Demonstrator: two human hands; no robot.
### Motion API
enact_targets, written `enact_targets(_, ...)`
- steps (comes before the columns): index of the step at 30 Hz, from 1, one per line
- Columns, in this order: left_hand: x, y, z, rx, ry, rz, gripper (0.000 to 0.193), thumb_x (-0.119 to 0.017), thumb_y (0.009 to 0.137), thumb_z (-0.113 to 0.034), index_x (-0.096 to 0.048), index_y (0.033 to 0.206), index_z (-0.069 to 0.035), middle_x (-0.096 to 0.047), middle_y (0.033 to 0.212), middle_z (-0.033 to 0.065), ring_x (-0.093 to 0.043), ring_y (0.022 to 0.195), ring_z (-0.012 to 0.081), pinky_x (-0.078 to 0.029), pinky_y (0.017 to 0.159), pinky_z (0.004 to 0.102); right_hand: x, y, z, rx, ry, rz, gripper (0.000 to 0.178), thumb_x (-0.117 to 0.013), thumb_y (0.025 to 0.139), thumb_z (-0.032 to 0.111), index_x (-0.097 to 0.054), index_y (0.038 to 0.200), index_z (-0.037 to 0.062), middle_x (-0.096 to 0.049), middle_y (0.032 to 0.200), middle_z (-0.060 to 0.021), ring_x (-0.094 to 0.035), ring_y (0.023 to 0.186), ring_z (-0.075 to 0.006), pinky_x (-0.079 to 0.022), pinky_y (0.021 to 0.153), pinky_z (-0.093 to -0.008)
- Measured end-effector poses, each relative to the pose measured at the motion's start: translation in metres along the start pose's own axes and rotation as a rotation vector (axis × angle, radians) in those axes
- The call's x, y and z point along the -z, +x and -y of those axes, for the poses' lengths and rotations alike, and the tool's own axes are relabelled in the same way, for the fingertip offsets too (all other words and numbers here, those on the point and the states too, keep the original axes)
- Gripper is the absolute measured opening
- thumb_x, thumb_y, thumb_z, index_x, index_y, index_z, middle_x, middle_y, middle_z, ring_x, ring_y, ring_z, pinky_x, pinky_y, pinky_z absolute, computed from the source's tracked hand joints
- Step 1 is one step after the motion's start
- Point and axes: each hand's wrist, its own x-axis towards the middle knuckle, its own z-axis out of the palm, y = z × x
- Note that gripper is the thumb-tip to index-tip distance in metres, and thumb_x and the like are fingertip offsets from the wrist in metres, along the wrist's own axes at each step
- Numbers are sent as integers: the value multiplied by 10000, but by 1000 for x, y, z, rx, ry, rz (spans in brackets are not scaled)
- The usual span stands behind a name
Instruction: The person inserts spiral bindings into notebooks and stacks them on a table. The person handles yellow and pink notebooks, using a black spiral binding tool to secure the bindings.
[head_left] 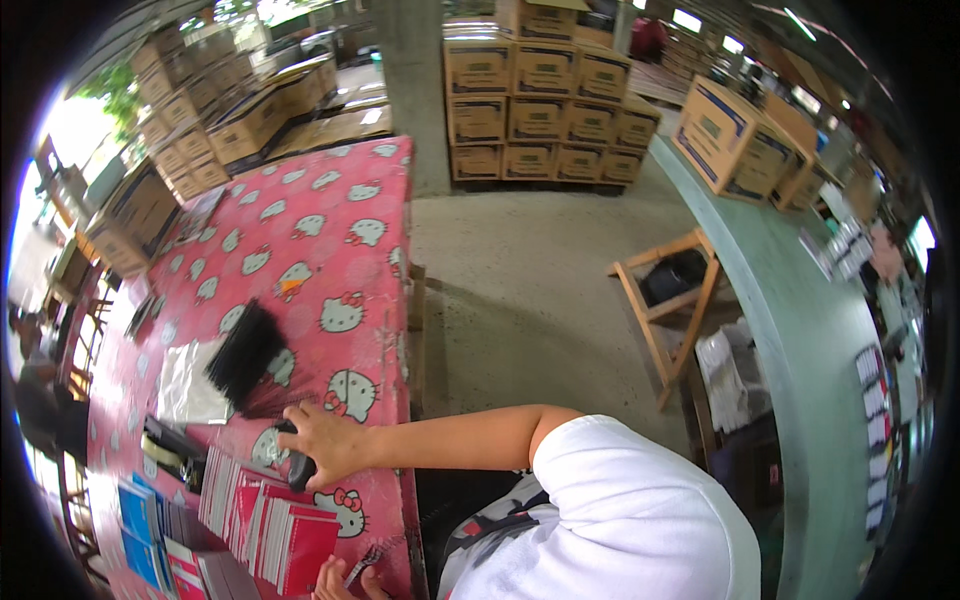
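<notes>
My right hand (325, 445) reaches across the pink patterned table cover and grips a smooth black object (301, 468), mostly hidden under the fingers. At the bottom edge my left hand (345, 582) shows only in part, its fingers curled about a thin, dark-and-light striped thing (366, 562) too small to name. Between the hands and to their left stand rows of red-covered notebooks (285, 540) with white page edges. Beyond the right hand, a bundle of thin black strips (246, 355) lies partly over a clear plastic sheet (190, 385).
Left of the red notebooks are blue booklets (145, 530) and a black tape dispenser (172, 452). Stacked cartons (540, 120) stand at the back by a concrete pillar (410, 90). A green counter (790, 330) runs along the right, above a wooden frame (665, 310).
</notes>
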Motion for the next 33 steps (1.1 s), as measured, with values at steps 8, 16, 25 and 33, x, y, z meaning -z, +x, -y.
enact_targets(8,9,12,0,-56,52,65,305,-596,896,-357,-688,891,-66,-651,814,97,-602,810,293,-407,818,443,55,-28,9,-130,710,386,548,-779,708,445,-641,1028,22,-542,1099,-182,-546,1011,-307,-448,841,-389)
enact_targets(16,4,-24,38,-81,-6,88,443,-730,777,-363,-643,1114,-90,-636,782,53,-599,789,271,-400,877,441,9,-59,27,-87,877,758,503,-740,772,474,-679,964,12,-628,952,-107,-563,961,-229,-443,814,-356)
enact_targets(25,11,-26,13,140,-70,-69,544,-814,692,-266,-614,1162,-77,-638,837,42,-609,758,231,-394,923,448,4,-53,53,-50,1211,810,563,-746,725,512,-682,943,-3,-643,921,-126,-589,915,-250,-451,795,-357)
enact_targets(33,14,-33,20,470,-216,49,768,-853,659,-378,-512,1272,-63,-619,943,105,-555,998,275,-424,918,456,15,-48,65,-18,962,761,524,-751,729,478,-675,926,-1,-592,890,-124,-561,886,-254,-434,779,-370)
